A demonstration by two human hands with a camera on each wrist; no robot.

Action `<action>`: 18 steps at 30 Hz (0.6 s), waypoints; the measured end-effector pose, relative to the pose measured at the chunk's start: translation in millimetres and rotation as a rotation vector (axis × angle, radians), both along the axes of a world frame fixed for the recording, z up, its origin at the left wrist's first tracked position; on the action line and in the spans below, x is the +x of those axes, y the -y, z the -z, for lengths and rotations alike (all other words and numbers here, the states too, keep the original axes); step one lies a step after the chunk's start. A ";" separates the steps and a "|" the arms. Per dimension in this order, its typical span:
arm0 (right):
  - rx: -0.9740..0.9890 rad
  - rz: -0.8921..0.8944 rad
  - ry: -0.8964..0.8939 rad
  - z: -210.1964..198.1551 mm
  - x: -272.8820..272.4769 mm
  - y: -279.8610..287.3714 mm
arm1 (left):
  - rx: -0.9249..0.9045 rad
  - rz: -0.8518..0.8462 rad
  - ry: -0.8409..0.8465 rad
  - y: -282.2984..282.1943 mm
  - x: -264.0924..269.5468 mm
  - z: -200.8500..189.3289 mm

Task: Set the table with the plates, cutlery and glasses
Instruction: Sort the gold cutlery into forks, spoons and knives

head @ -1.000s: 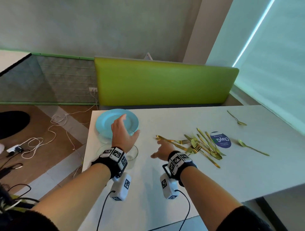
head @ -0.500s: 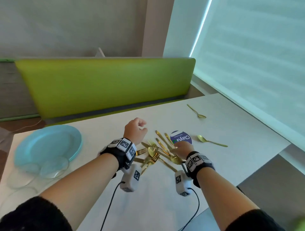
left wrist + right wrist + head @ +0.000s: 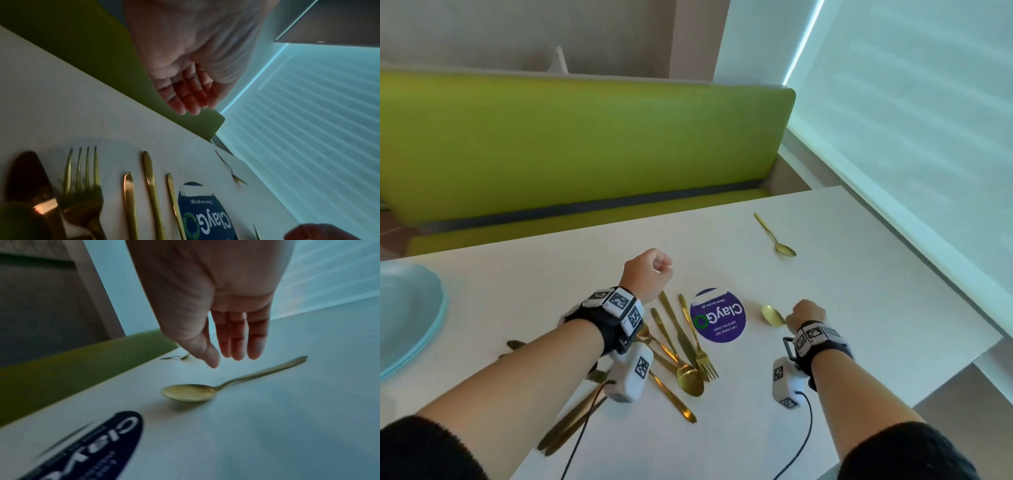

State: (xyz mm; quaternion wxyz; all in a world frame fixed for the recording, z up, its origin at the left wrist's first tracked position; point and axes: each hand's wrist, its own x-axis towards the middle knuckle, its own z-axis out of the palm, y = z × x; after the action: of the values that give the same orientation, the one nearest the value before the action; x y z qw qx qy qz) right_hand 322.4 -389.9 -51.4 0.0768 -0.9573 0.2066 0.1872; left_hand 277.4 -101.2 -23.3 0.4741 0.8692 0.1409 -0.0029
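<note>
From the head camera, your left hand (image 3: 649,274) hovers above the white table (image 3: 859,308), fingers curled into a loose fist around nothing, just past the far ends of a heap of gold cutlery (image 3: 681,349): knives, forks and a large spoon lying crossed beside a round purple sticker (image 3: 719,317). Your right hand (image 3: 806,313) sits on the other side of that sticker, over the handle of a single gold spoon (image 3: 772,315) whose bowl points toward the sticker. Another small gold spoon (image 3: 777,238) lies well apart, nearer the green padded bench (image 3: 585,144). Pale blue round plates (image 3: 410,315) show at the left edge.

In the left wrist view, your fingers (image 3: 185,94) fold toward the palm and grasp nothing; a fork (image 3: 82,178) and several gold handles lie below.

In the right wrist view, your fingers (image 3: 236,337) hang straight and relaxed, released, just above the spoon (image 3: 191,392), not touching it.
</note>
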 end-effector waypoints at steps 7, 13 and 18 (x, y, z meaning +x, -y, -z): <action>-0.147 -0.095 -0.100 40.4 13.7 30.1 | -0.001 0.012 -0.088 20.6 21.7 21.3; -0.132 -0.210 -0.074 45.3 27.4 29.9 | -0.031 0.034 -0.128 39.6 34.1 24.3; 0.045 -0.222 -0.100 33.0 37.8 1.3 | -0.144 0.006 -0.148 53.8 42.2 25.3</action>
State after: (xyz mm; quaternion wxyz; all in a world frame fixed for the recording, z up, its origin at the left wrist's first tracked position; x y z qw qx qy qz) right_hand 360.2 -391.2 -84.4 0.0664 -0.9618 0.0984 0.2466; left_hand 319.6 -155.0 -48.6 0.5234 0.8308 0.1723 -0.0786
